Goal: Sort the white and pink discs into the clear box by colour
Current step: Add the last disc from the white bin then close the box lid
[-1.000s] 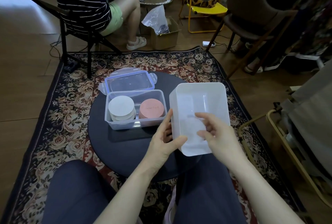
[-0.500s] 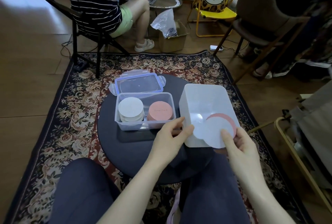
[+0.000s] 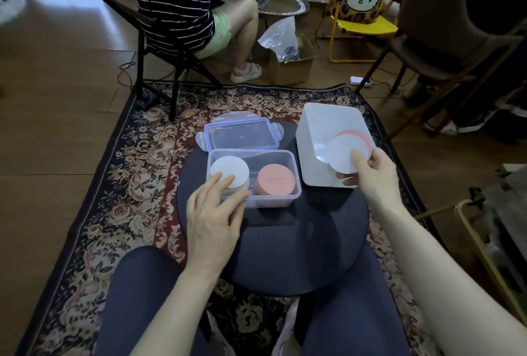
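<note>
Lower frame: the person's knees flank a round dark table (image 3: 285, 241), which carries all the task items.

Left hand (image 3: 214, 213), centre-left of the frame: fingers spread apart, holding nothing. The fingertips (image 3: 219, 177) rest at the near edge of the white stack (image 3: 229, 174); actual contact with the top disc cannot be confirmed.

Right hand (image 3: 373, 170), centre-right of the frame: thumb and fingers are closed on a white disc (image 3: 343, 153) with a pink disc (image 3: 360, 136) just behind it. Both are held over the white bin (image 3: 322, 121), which is tilted toward the viewer. Whether more discs remain in the bin cannot be determined.

Frame centre: the clear box (image 3: 253, 176) holds the white stack in its left half and a pink stack (image 3: 273, 180) in its right half. The two stacks stand apart and each is a single colour.

Just beyond the box: its blue-rimmed lid (image 3: 242, 136) lies flat and detached.

Status assessment: sorting appears well advanced. At least two discs remain to be placed, the white one on the left stack and the pink one on the right. The lid is not yet fitted.

Upper frame: a seated person (image 3: 182, 4) faces away, not involved.
</note>
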Demonstrator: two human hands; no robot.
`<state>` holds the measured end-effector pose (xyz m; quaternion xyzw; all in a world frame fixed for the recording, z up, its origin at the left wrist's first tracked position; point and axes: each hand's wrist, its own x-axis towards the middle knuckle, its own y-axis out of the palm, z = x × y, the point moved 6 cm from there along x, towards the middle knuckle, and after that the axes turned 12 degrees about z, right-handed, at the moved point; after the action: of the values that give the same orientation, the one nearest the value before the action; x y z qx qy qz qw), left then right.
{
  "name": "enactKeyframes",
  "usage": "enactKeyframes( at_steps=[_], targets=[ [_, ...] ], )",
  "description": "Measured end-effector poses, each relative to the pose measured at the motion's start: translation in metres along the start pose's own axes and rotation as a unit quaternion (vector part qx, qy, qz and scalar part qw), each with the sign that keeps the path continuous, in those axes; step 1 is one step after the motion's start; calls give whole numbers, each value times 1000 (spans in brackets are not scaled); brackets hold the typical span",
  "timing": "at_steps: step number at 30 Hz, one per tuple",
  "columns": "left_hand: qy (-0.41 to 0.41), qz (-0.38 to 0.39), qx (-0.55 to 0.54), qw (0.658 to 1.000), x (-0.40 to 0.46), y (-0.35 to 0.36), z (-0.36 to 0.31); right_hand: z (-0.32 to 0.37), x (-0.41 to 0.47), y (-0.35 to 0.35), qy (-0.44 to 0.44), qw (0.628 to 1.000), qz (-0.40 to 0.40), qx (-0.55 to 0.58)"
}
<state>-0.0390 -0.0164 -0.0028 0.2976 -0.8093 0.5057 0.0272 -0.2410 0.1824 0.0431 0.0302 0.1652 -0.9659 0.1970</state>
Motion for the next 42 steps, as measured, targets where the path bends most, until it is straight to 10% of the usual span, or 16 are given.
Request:
enactKeyframes(
  at_steps=[10, 22, 34, 42],
  targets=[
    [9, 18, -70, 997, -21, -5, -15, 10, -51, 40, -6, 992, 89, 93],
    [-196, 56, -287, 936, -1, -20, -23, -3, -82, 97, 55, 966, 218, 128],
    [-207, -54, -443, 871, 15, -36, 11, -9, -60, 71, 51, 972, 131, 190],
    [49, -28, -82, 995, 6, -33, -1, -13, -56, 67, 37, 982, 130, 135]
  ],
)
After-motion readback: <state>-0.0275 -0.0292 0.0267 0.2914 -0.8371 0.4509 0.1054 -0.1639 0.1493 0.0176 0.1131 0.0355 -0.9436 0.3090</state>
